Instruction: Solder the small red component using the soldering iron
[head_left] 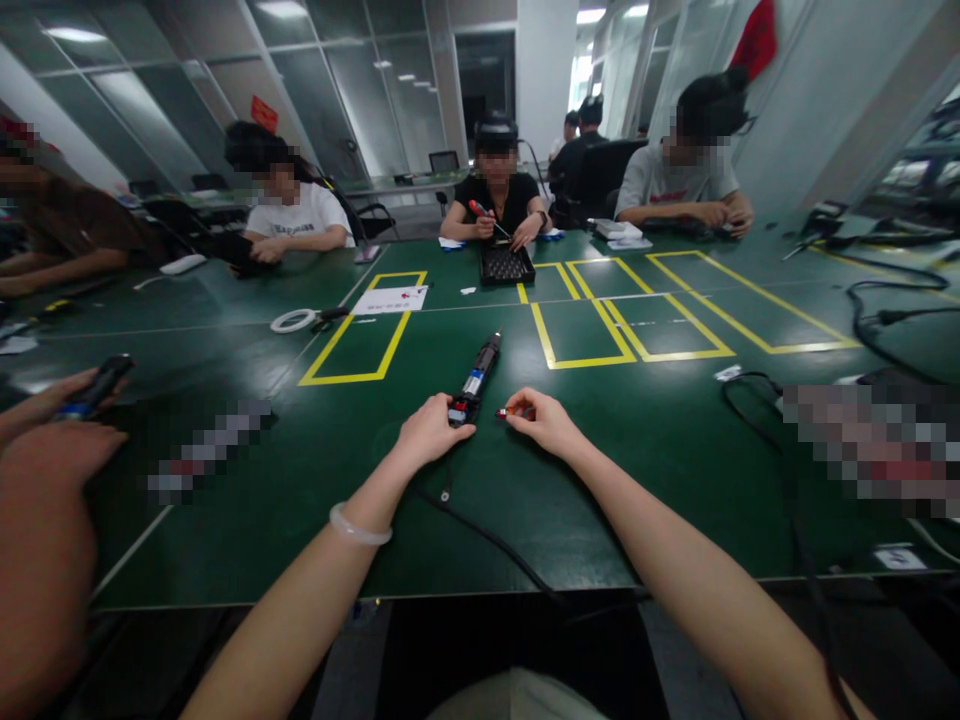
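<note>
In the head view my left hand [433, 430] is closed around the rear end of a black electric screwdriver [476, 372]. The tool has a blue and white label, and its thin tip points away from me. Red and grey parts show at the end near my thumb. Just to the right, my right hand [545, 422] pinches a small red part [502, 413] with a pale tip; orange-red bits show between the fingers. The two hands are a short gap apart over the green table. A black cable [495, 540] with a small metal ring near it runs below my left hand.
Yellow tape rectangles [592, 362] mark the green tabletop [675, 430]. A white paper [390, 300] and a white ring of cable [293, 321] lie ahead. At left a co-worker's hand holds another black tool [97, 385]. Black cables [757, 400] lie at right. Co-workers sit opposite, one over a black tray [508, 268].
</note>
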